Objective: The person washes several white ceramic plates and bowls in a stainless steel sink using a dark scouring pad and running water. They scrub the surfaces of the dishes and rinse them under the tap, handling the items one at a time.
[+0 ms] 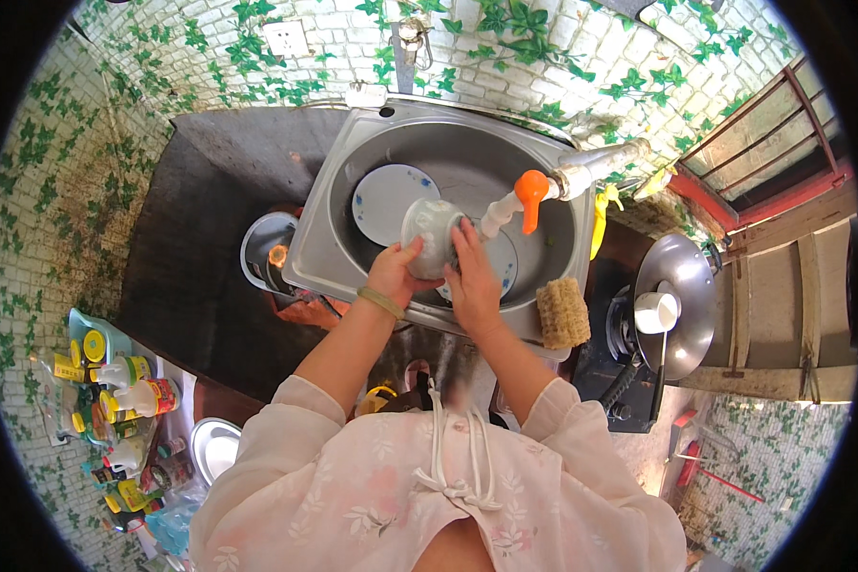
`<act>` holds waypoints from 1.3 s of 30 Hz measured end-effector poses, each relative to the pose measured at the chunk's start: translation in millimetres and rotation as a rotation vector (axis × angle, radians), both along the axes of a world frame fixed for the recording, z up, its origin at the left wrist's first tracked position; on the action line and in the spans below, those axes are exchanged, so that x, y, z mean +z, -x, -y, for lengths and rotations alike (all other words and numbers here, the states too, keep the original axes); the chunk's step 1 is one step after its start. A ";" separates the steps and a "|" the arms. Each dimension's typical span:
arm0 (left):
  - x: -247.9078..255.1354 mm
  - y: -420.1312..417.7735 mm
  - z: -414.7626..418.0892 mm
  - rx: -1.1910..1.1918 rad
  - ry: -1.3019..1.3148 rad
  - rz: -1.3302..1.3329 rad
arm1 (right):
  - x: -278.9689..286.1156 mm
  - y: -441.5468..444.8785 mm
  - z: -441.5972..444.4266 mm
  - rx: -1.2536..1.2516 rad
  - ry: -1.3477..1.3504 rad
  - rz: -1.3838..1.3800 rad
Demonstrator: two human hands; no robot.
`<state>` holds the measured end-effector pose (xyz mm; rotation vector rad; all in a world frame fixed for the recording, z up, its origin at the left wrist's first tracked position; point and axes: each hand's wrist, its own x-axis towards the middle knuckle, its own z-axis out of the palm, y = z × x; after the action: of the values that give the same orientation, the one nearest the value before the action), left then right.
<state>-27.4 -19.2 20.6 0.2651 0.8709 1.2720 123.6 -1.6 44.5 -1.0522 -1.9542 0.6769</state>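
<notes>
Over the stainless steel sink [307, 264], a pale whitish bowl [429, 232] is held between both of my hands. My left hand [392, 277], with a bangle on its wrist [381, 303], grips the bowl's left and near side. The fingers of my right hand [474, 282] lie against its right side. The spout of a white tap with an orange handle [532, 193] ends just right of the bowl; whether water runs is hard to tell. In the basin lie a white plate with blue flowers [382, 200] and, partly hidden by my right hand, a similar plate [500, 257].
A tan scrubbing pad [563, 313] rests on the sink's front right corner. Right of it, a wok [676, 307] with a white ladle [656, 312] sits on a gas stove. A grey bucket [257, 243] stands left of the sink. Several condiment bottles [146, 397] crowd the lower left.
</notes>
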 end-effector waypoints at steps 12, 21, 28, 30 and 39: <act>0.7 -1.6 4.4 0.007 -0.054 0.073 | 3.7 3.0 -0.4 0.019 -0.111 0.031; 5.0 -2.6 2.0 0.056 -0.030 0.011 | -39.6 -16.5 -14.1 -0.170 0.504 -0.361; 3.8 -14.2 -13.6 -0.029 0.081 -0.196 | -36.2 -26.7 -21.4 -0.513 0.803 -0.938; 2.0 -22.1 -17.1 -0.059 0.082 -0.216 | -38.2 -28.0 -20.0 -0.529 0.839 -0.961; 11.6 -41.7 -25.4 -0.137 -0.040 -0.695 | -31.6 -31.5 -14.8 -0.517 0.811 -0.976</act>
<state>14.2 6.2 32.2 0.8162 1.3866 1.0732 155.1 13.2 12.9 -1.2589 -0.5139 1.3836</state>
